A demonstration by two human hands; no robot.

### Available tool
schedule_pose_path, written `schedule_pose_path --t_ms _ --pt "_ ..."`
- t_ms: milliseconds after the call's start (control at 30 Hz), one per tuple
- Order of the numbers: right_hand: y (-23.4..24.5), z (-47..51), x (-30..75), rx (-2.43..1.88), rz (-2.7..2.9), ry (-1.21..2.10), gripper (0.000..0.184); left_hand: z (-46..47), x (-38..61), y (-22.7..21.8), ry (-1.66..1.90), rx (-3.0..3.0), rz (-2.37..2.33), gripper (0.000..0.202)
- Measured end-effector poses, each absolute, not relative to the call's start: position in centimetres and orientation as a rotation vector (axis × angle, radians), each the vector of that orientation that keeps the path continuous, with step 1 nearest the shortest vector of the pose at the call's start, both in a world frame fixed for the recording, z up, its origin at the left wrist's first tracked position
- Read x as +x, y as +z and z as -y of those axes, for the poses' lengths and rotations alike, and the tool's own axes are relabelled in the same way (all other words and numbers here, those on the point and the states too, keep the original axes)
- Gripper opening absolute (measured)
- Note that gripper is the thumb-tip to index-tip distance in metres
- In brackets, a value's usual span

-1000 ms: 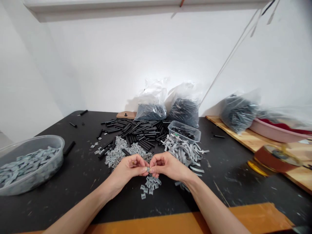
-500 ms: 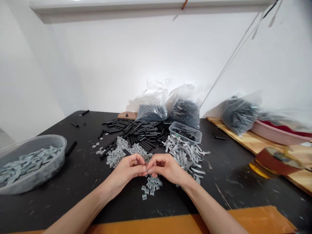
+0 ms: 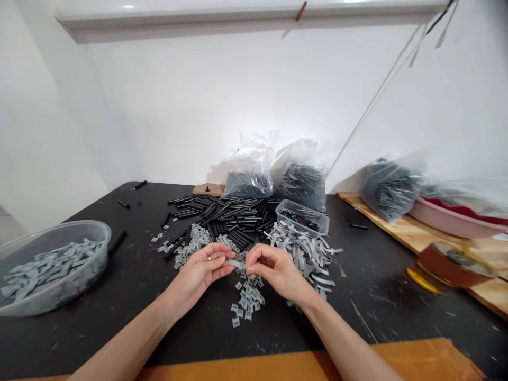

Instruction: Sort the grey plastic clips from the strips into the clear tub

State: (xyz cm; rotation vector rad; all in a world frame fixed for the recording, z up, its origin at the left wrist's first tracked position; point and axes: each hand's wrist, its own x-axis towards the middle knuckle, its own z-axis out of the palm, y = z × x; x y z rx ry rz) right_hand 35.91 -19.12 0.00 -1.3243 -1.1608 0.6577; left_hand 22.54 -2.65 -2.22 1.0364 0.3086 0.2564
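Between my hands runs a short grey strip [image 3: 237,263]. My left hand [image 3: 206,269], with a ring on one finger, pinches its left end between thumb and fingers. My right hand [image 3: 275,269] is closed at the other end, its thumb against the fingertips. Whether a small clip sits on the strip I cannot make out. Just below the hands lies a small group of grey plastic clips [image 3: 248,301]. Behind my left hand is a larger heap of similar clips [image 3: 194,243]. A pile of loose grey strips [image 3: 305,246] lies beyond my right hand.
Black tubes [image 3: 226,211] are heaped at the back, before two plastic bags [image 3: 299,182]. A clear box [image 3: 304,216] holds small black parts. At left stands a round tub [image 3: 101,259] of grey pieces. An amber tape roll [image 3: 448,264] sits right, by a wooden board [image 3: 397,225].
My hands have moved apart from touching fingertips, and the grey strip now shows between them. The view has shifted very slightly.
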Motion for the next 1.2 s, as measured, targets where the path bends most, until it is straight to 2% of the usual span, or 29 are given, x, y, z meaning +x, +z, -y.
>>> schedule_pose_path --t_ms 167,600,800,967,1200 --pt "0.0 18.9 35.8 -1.224 1.082 0.693 0.006 3.9 22.8 -2.5 0.124 1.001 -0.238 0.023" --pt "-0.6 18.5 35.6 -1.396 1.213 0.51 0.007 4.3 22.8 -2.5 0.169 1.095 -0.192 0.014" --pt "-0.2 18.7 36.0 -1.259 1.013 0.802 0.029 4.5 22.6 -2.1 0.121 1.124 -0.174 0.017" --pt "0.0 18.8 36.2 -1.297 1.094 0.798 0.019 4.7 22.5 -2.1 0.128 1.221 -0.271 0.023" --pt "-0.4 18.7 36.1 -1.351 1.109 0.809 0.022 4.5 22.6 -2.0 0.175 1.353 -0.329 0.026"
